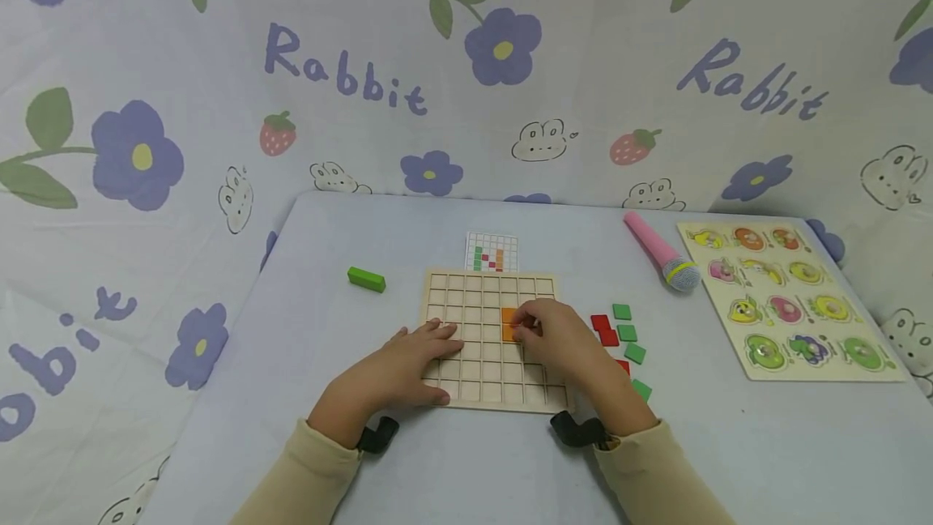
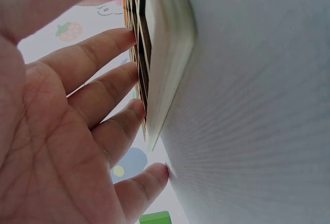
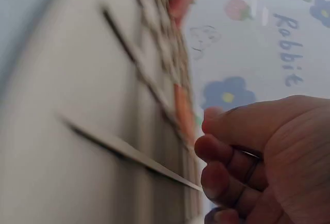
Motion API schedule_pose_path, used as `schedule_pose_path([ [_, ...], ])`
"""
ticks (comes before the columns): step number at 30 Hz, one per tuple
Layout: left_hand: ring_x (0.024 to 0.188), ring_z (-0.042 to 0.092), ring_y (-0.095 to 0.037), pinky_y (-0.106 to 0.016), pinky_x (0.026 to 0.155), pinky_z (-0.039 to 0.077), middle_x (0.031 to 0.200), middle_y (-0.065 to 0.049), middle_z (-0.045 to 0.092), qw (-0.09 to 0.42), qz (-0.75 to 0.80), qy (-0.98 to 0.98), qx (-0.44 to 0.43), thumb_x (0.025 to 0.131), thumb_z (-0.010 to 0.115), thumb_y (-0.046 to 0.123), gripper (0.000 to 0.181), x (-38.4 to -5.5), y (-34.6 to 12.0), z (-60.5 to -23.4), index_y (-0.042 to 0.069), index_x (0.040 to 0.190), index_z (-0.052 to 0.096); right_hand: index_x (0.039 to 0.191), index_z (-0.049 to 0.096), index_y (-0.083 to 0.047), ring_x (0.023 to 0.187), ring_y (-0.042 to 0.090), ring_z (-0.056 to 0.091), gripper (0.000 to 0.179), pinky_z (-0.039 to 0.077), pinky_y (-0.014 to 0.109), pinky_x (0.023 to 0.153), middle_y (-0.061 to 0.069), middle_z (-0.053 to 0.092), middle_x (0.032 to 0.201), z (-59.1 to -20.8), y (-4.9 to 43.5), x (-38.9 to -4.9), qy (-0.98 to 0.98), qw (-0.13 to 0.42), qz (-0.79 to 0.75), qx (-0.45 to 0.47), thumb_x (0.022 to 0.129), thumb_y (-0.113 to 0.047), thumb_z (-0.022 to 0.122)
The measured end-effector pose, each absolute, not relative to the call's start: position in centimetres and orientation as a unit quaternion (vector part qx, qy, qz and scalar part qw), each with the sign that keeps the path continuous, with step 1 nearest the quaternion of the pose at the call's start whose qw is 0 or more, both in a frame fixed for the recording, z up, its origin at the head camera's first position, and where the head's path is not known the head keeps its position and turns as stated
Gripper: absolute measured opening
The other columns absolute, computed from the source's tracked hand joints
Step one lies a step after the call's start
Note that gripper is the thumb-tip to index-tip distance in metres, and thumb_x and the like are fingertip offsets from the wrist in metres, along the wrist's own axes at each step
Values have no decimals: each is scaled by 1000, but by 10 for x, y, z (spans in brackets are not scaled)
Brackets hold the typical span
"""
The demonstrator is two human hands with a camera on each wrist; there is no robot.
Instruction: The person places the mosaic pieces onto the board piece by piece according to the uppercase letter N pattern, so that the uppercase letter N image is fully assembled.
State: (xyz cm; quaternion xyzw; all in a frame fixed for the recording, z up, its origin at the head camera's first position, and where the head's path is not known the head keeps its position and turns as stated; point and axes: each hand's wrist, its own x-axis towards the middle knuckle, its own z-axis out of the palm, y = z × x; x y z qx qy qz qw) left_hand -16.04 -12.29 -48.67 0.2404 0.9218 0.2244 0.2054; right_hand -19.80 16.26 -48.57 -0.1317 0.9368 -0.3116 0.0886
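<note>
The left hand (image 1: 419,359) rests on the left side of a wooden grid board (image 1: 470,397), fingers spread. In the left wrist view, its fingertips (image 2: 130,38) lie on the grid beside the board's thick edge. Over the board's right half is the right hand (image 1: 561,339), thumb and fingers curled, with the tips right at two orange square tiles (image 1: 507,333) set one above the other. The right wrist view has an orange tile (image 3: 183,110) in the grid close to those fingertips (image 3: 209,144); I cannot tell whether they pinch it.
A pattern card (image 1: 492,251) sits behind the board. Red tiles (image 1: 608,336) and green tiles (image 1: 634,353) lie to the board's right. Left of it is a green block (image 1: 366,279). Farther right are a pink toy microphone (image 1: 652,245) and a fruit puzzle board (image 1: 787,322).
</note>
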Motion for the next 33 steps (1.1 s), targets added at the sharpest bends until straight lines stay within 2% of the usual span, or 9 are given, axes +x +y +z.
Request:
schedule_pose_path([
  [5,170,21,-28,-63,137,16,179,-1,34,208,231,919,244,93,89,29,78,-160,-122,-485,20,162,55,121,76,-9,84,22,56,16,49,34,70,5,69,101,-451,201,-196,942,55,-307,-124,107,-16,69],
  [9,170,21,-29,-63,137,16,179,-1,34,211,229,918,244,94,88,29,78,-160,-121,-486,19,163,54,127,75,-9,87,23,57,23,51,34,71,5,68,103,-440,230,-183,948,77,-289,-107,106,-16,72],
  [14,170,21,-29,-63,137,16,179,-1,34,209,227,920,244,93,89,29,78,-160,-122,-487,19,163,54,121,78,-9,93,21,60,21,55,36,79,4,69,105,-460,247,-163,951,119,-260,-116,100,-13,77],
  [22,171,19,-28,-63,137,15,179,-1,34,209,232,919,240,93,89,29,79,-160,-124,-487,19,163,54,111,81,-13,101,22,61,18,57,48,92,3,72,109,-481,245,-152,957,104,-240,-124,94,-11,83],
  [27,170,20,-29,-64,137,15,179,-2,34,211,235,917,243,93,89,28,78,-160,-123,-483,19,163,54,109,81,-11,99,22,60,17,55,47,91,2,73,106,-483,239,-152,957,108,-242,-118,92,-11,85],
  [33,170,21,-30,-64,137,16,179,-2,35,211,231,918,244,94,88,26,78,-160,-122,-482,18,163,54,109,77,-11,92,21,57,18,52,37,79,2,70,103,-486,239,-154,958,106,-250,-95,93,-11,86],
])
